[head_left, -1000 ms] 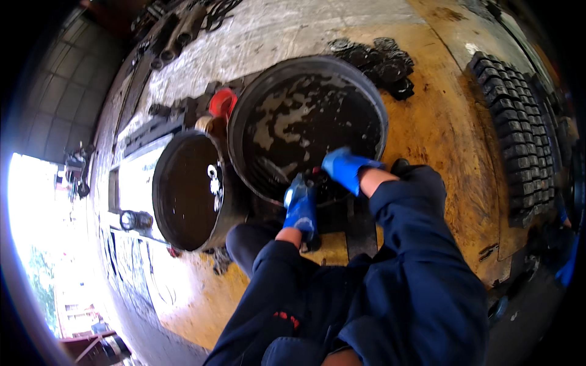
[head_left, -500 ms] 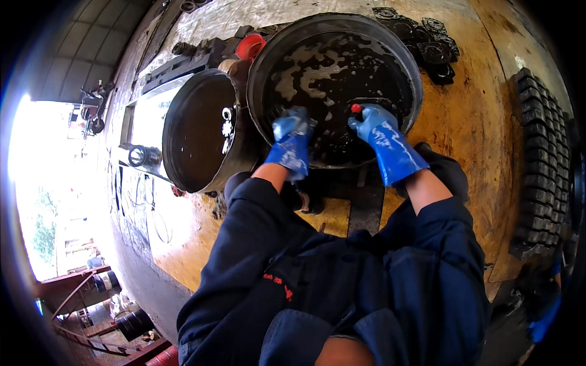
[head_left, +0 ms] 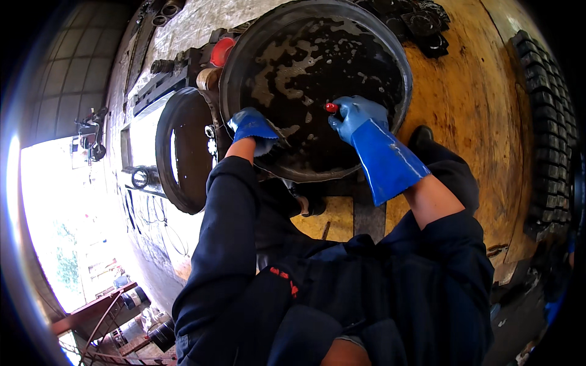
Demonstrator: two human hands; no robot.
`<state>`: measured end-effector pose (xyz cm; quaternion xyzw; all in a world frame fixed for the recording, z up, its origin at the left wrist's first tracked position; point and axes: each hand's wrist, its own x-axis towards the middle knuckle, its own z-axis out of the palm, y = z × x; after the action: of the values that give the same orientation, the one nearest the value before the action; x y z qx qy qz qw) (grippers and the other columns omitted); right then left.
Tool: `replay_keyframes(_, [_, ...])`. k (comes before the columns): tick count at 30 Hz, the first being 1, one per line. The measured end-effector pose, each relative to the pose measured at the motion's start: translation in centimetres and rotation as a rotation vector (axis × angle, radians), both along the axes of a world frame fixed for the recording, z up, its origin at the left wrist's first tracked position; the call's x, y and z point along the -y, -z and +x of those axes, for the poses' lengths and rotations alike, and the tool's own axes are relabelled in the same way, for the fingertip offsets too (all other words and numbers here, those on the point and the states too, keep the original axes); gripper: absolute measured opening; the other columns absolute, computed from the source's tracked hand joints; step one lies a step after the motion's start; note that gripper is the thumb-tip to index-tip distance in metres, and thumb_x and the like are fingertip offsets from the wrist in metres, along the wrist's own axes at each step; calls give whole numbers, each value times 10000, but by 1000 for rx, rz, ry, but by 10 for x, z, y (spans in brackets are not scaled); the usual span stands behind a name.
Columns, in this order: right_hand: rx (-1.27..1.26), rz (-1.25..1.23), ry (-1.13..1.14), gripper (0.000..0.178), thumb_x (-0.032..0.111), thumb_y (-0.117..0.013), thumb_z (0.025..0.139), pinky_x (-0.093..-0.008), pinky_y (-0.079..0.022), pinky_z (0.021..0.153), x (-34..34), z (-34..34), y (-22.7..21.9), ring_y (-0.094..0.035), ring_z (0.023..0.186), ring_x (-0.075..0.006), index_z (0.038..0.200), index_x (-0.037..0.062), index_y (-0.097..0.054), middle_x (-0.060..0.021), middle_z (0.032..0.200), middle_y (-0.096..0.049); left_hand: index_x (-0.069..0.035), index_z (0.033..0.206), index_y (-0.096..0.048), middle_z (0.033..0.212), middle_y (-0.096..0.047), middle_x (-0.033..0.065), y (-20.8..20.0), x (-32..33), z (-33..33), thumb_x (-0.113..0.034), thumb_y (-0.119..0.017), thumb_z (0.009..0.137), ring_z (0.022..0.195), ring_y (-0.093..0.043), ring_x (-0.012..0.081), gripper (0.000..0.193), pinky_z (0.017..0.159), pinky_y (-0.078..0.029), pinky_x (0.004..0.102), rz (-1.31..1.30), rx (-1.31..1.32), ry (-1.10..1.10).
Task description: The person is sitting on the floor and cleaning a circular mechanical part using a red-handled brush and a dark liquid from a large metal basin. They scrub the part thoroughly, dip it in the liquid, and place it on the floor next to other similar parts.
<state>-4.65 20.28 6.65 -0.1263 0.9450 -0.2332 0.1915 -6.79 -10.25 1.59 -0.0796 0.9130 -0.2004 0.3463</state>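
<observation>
A wide dark round tub [head_left: 400, 52] of black liquid with patchy foam stands in front of me. My right hand [head_left: 363, 116], in a long blue rubber glove, is closed round a small tool with a red tip [head_left: 331, 107], held over the liquid; the rest of the tool is hidden. My left hand [head_left: 249, 124], gloved alike, is at the tub's left rim, its fingers bent away and hard to make out. Whether it holds anything is not visible. Just left of it stands a smaller dark drum [head_left: 163, 152] with brown liquid and some pale rings inside.
A red cup-like container [head_left: 222, 52] sits beyond the tub's left side. Greasy black parts [head_left: 424, 24] lie at the far right of it. Stacked black blocks [head_left: 546, 122] form a long row at the right. A clear jar-like object [head_left: 140, 178] lies left of the drum.
My left hand has moved left from over the liquid to the tub's left rim. My right hand, still gripping the red-tipped tool, has shifted slightly left. The view has shifted too.
</observation>
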Motion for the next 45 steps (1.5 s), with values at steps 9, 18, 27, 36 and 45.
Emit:
replay_keyframes(9, [-61,-20,-14,298,384,-663,900,-412,-562,826,4,-2,15,-687,924,-289,1124,190,-694,-75,992,-697,-176,1159,-737,1261,-679,108,34,18,-10,-439,-823,630,1198,-633,298,598,959,-533,417,0,-146,-60])
replay_keyframes(18, [-103,19,-8,285,376,-654,904,-413,-570,832,4,-4,26,-694,945,-270,1100,173,-698,-75,988,-711,-110,1098,-740,1216,-664,174,28,-29,-15,-247,-695,812,1139,-643,330,320,928,-535,405,254,-356,-20])
replay_keyframes(27, [133,167,-14,310,335,-651,909,-374,-552,904,9,-8,43,-676,1085,-274,1189,210,-693,-72,1138,-714,8,1102,-708,1050,-703,234,104,16,7,-195,-685,856,987,-692,327,320,837,-521,397,1094,-287,-514])
replay_keyframes(36, [273,-381,464,360,335,-767,840,-365,-535,909,14,-33,95,-709,968,-255,1121,113,-726,-130,1024,-738,-17,1138,-676,1125,-674,220,-9,-36,38,-189,-571,941,1023,-668,356,282,883,-532,405,579,-369,16])
replay_keyframes(45, [202,-912,102,314,315,-739,892,-307,-536,875,59,-30,66,-677,914,-164,1096,78,-717,-82,1009,-730,-78,1193,-661,1184,-639,208,-34,-38,71,-160,-542,934,1091,-629,379,296,947,-517,407,595,-374,52])
